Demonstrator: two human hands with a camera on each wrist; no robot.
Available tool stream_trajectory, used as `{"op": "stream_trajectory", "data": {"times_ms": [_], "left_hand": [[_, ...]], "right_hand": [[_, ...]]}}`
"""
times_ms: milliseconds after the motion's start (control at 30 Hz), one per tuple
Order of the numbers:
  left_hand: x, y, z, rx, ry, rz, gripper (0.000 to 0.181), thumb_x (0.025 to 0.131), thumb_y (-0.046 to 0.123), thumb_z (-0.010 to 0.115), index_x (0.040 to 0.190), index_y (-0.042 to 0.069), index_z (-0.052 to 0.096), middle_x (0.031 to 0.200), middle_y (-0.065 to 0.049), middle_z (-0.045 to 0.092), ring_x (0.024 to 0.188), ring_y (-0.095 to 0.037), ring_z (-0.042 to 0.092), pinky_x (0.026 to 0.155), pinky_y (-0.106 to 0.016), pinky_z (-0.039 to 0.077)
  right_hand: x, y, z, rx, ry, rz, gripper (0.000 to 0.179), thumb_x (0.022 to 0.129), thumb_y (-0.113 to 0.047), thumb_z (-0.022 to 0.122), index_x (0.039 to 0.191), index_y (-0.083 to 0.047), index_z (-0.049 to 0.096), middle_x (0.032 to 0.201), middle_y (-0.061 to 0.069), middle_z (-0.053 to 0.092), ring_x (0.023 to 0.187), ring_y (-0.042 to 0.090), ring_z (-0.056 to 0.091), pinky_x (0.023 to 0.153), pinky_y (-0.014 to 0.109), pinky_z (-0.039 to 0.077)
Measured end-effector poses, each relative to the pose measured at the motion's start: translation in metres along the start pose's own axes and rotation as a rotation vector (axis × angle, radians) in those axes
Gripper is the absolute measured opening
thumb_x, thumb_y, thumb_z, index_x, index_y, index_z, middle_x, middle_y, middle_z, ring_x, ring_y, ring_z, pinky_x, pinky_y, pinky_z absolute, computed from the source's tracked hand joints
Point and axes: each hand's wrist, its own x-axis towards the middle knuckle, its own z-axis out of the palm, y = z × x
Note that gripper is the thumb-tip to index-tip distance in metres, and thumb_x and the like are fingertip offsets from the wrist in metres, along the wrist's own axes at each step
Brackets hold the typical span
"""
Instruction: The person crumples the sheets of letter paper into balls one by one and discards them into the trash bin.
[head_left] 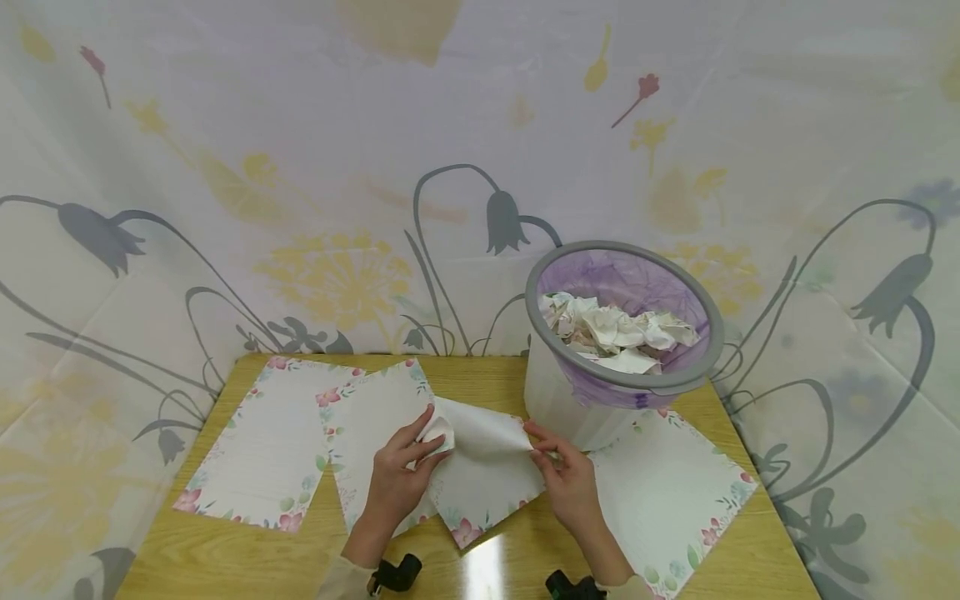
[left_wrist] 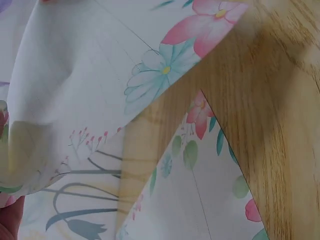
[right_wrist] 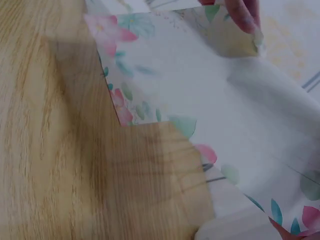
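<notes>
A white sheet of paper with a floral border is raised and bent between both hands over the table. My left hand grips its left corner, which is bunched up at the fingers. At the right edge, my right hand pinches the sheet between thumb and fingers. The right wrist view shows the curved sheet with the left fingers on the crumpled corner. In the left wrist view the lifted paper has pink and teal flowers along its edge.
Two similar sheets lie on the left, an outer sheet and an inner sheet; another sheet lies on the right. Behind the right hand stands a grey-rimmed bin with a purple liner and crumpled paper. Floral cloth surrounds the wooden table.
</notes>
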Motion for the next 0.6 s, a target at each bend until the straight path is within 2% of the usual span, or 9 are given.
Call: {"op": "stream_trajectory", "data": {"times_ms": [67, 133, 200, 233, 333, 400, 500, 600], "left_hand": [[0.001, 0.000, 0.000, -0.039, 0.025, -0.005, 0.037, 0.068, -0.026, 0.074, 0.096, -0.003, 0.078, 0.126, -0.024, 0.063, 0.105, -0.038, 0.064, 0.082, -0.009, 0.047], [0.001, -0.001, 0.000, -0.065, 0.048, -0.015, 0.044, 0.064, -0.034, 0.066, 0.092, -0.003, 0.078, 0.122, -0.025, 0.065, 0.104, -0.040, 0.064, 0.076, -0.008, 0.043], [0.003, -0.001, 0.000, -0.082, 0.062, -0.023, 0.047, 0.061, -0.038, 0.059, 0.089, -0.005, 0.078, 0.118, -0.027, 0.066, 0.102, -0.041, 0.065, 0.075, -0.008, 0.042], [0.004, 0.000, 0.000, -0.086, 0.064, -0.024, 0.046, 0.061, -0.039, 0.058, 0.088, -0.006, 0.077, 0.116, -0.028, 0.066, 0.101, -0.043, 0.065, 0.078, -0.008, 0.044], [0.007, 0.007, -0.001, -0.085, 0.061, -0.031, 0.042, 0.060, -0.039, 0.059, 0.085, -0.009, 0.076, 0.108, -0.030, 0.067, 0.095, -0.045, 0.066, 0.088, -0.012, 0.047], [0.010, 0.015, -0.003, -0.070, 0.050, -0.034, 0.040, 0.061, -0.039, 0.059, 0.084, -0.011, 0.075, 0.105, -0.030, 0.068, 0.091, -0.044, 0.067, 0.087, -0.012, 0.048], [0.015, 0.028, -0.007, -0.061, 0.017, -0.042, 0.038, 0.062, -0.038, 0.061, 0.086, -0.011, 0.075, 0.104, -0.030, 0.068, 0.089, -0.044, 0.067, 0.072, -0.008, 0.045], [0.017, 0.036, -0.010, -0.085, -0.035, -0.052, 0.033, 0.064, -0.031, 0.072, 0.092, -0.014, 0.074, 0.110, -0.033, 0.065, 0.094, -0.046, 0.065, 0.070, -0.007, 0.046]], "right_hand": [[0.000, -0.001, 0.000, -0.028, 0.012, 0.006, 0.012, 0.086, 0.017, 0.065, 0.090, 0.006, 0.063, 0.114, 0.027, 0.068, 0.110, 0.040, 0.063, 0.083, 0.017, 0.053], [0.000, -0.002, 0.000, -0.034, 0.024, 0.033, 0.011, 0.086, 0.016, 0.065, 0.091, 0.007, 0.063, 0.111, 0.025, 0.069, 0.109, 0.031, 0.066, 0.087, 0.017, 0.052], [-0.001, -0.004, 0.001, -0.055, 0.046, 0.073, 0.010, 0.087, 0.014, 0.066, 0.091, 0.006, 0.064, 0.106, 0.023, 0.071, 0.104, 0.022, 0.068, 0.081, 0.017, 0.053], [-0.001, -0.005, 0.001, -0.072, 0.058, 0.094, 0.010, 0.087, 0.014, 0.067, 0.092, 0.006, 0.064, 0.104, 0.022, 0.072, 0.101, 0.018, 0.068, 0.078, 0.016, 0.054], [-0.002, -0.007, 0.002, -0.126, 0.099, 0.127, 0.011, 0.086, 0.013, 0.067, 0.093, 0.004, 0.064, 0.098, 0.019, 0.072, 0.096, 0.018, 0.067, 0.069, 0.015, 0.052], [-0.001, -0.008, 0.002, -0.161, 0.116, 0.109, 0.013, 0.086, 0.014, 0.067, 0.096, 0.004, 0.065, 0.097, 0.018, 0.072, 0.096, 0.022, 0.067, 0.069, 0.014, 0.051], [0.002, -0.007, 0.002, -0.157, 0.114, 0.020, 0.018, 0.085, 0.018, 0.065, 0.100, 0.008, 0.069, 0.097, 0.020, 0.072, 0.091, 0.023, 0.068, 0.068, 0.013, 0.049], [0.005, -0.005, 0.003, -0.145, 0.093, -0.093, 0.025, 0.082, 0.023, 0.064, 0.102, 0.010, 0.072, 0.096, 0.022, 0.072, 0.085, 0.020, 0.068, 0.069, 0.014, 0.050]]}}
